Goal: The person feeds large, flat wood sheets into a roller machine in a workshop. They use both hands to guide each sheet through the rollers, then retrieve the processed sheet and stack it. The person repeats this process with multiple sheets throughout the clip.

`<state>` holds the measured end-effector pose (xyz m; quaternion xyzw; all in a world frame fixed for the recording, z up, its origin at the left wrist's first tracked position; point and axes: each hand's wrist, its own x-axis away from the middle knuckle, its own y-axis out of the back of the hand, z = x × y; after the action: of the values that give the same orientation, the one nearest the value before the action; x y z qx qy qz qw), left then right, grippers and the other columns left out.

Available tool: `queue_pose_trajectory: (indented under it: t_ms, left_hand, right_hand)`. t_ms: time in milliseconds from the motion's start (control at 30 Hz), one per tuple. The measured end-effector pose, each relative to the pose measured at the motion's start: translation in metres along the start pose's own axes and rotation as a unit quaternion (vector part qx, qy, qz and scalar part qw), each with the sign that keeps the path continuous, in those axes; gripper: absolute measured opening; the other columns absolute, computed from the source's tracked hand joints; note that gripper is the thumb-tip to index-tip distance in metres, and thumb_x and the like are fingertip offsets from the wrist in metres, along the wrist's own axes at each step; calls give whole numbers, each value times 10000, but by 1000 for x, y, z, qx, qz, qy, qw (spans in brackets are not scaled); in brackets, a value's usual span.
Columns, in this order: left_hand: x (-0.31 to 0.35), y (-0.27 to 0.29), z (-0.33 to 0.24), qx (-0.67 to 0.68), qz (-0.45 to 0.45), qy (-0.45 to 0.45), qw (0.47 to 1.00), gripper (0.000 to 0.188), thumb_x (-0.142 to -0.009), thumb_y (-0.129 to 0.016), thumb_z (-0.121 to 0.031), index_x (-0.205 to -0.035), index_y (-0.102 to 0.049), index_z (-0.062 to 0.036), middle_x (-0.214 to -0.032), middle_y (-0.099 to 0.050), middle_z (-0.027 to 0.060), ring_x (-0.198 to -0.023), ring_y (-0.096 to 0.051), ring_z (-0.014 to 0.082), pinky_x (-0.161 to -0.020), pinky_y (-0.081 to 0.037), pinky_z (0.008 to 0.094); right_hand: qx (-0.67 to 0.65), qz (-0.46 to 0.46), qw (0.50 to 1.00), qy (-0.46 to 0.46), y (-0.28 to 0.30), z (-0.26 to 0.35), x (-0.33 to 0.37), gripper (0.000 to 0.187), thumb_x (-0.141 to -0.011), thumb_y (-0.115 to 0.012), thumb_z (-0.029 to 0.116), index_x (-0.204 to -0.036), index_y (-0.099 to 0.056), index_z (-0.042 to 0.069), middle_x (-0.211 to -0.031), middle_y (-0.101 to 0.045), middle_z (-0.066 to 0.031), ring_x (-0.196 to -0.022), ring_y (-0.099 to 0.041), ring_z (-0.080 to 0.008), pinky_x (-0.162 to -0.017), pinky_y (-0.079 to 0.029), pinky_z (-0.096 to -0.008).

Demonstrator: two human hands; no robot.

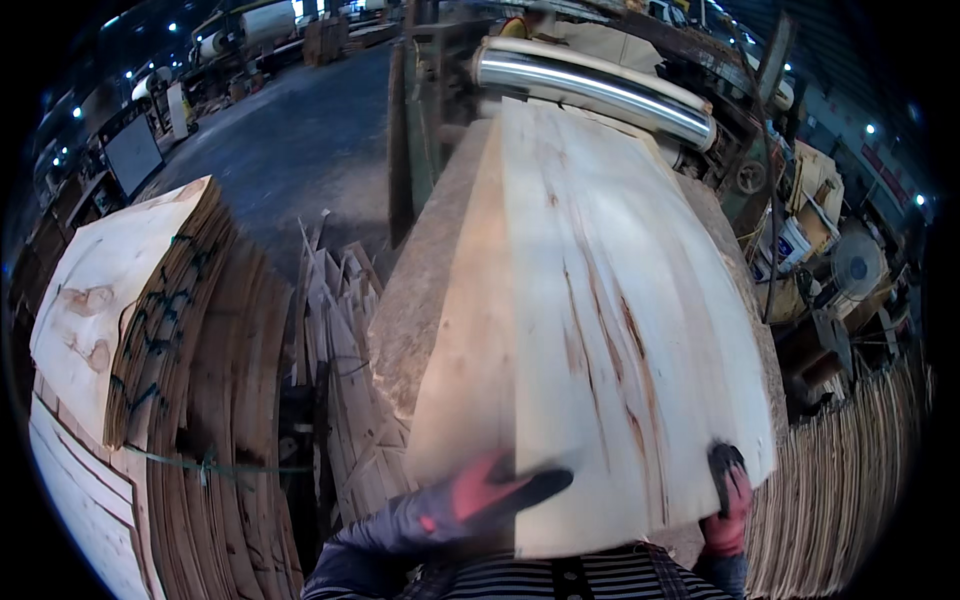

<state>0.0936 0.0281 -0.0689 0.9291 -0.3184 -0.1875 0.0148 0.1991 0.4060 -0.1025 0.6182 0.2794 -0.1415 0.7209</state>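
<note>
A pale wood veneer sheet [600,330] with dark splits down its middle lies lengthwise in front of me, its far end close under the rollers. Beneath it, a second, yellower veneer sheet [465,330] shows along the left side. My right hand [733,495], in a red glove with dark fingertips, grips the top sheet's near right edge, fingertips on its upper face. Slightly blurred, my left hand [500,490] wears the same kind of glove. Its fingers are stretched out to the right over the sheet's near left edge; whether they press on it I cannot tell.
Shiny metal rollers [595,90] cross the far end of the worn table [420,320]. Tied veneer stacks [160,310] stand at the left, beside broken veneer strips [345,330]. More veneer [830,490] is stacked at the right, below a fan [857,268] and a white bucket [788,245].
</note>
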Motion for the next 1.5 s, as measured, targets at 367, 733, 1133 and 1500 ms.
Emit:
queue_pose_trajectory:
  t_ms: [367,733,1133,1500]
  left_hand:
    - [-23,63,93,-270,-194,17,943,351,-832,-441,-33,-1176,-403,27,-1076,-514,153,-954,-535,258,-784,-459,312]
    - [95,16,189,-479,-297,416,714,773,-636,-652,-279,-1261,-288,-5,-1192,-391,246,-1094,-379,370,-931,-307,425]
    - [96,47,162,-265,-311,415,813,551,-749,-589,-136,-1248,-368,-60,-1205,-435,172,-1139,-401,304,-948,-339,332]
    - [50,40,62,5,-121,39,992,349,-734,-508,89,-1081,-468,73,-1035,-549,182,-920,-563,276,-823,-453,331]
  right_hand:
    - [-2,55,996,64,-42,32,-142,529,-524,-626,143,-1044,-568,71,-1085,-518,-156,-974,-488,-345,-876,-385,-445]
    - [-9,21,996,83,-223,-34,-296,482,-705,-566,160,-1173,-455,120,-1139,-484,-152,-1034,-478,-306,-892,-383,-398]
    - [-95,242,960,108,-255,-6,-249,652,-777,-514,402,-1316,-250,148,-1344,-230,-155,-1243,-212,-324,-1029,-170,-414]
    - [-102,315,936,118,-105,35,-35,767,-670,-623,432,-1275,-310,78,-1283,-284,-237,-1201,-239,-418,-986,-198,-533]
